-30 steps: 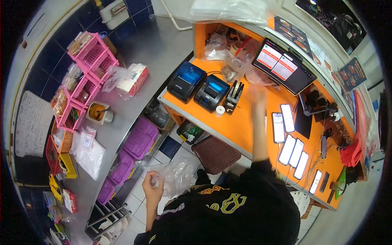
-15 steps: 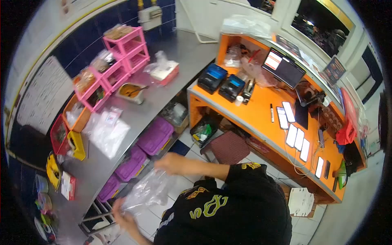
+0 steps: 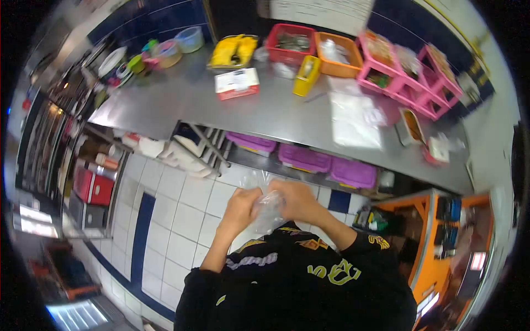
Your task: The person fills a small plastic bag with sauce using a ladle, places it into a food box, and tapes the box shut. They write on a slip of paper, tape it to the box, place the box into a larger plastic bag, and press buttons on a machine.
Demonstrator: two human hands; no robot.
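A clear plastic bag [image 3: 267,216] is bunched up in front of my chest, above the tiled floor. My left hand [image 3: 242,208] is closed on one side of it, with fingers curled in. On the other side my right hand [image 3: 294,199] grips the plastic too, slightly blurred. Both hands are close together near the bag's upper part, and some film sticks up between them. Small pale spots show through the film, but I cannot make out whether anything is inside.
A steel counter [image 3: 276,115] runs across ahead, bearing a stack of white plastic bags [image 3: 353,124], a red-white box [image 3: 237,84], a red basket [image 3: 290,44] and pink racks [image 3: 408,83]. Purple bins [image 3: 303,159] sit underneath. At right stands an orange desk [image 3: 425,243].
My view has swung left from the desk toward the counter. The hands, earlier apart with the bag stretched between them, are now close together, and the bag is gathered up.
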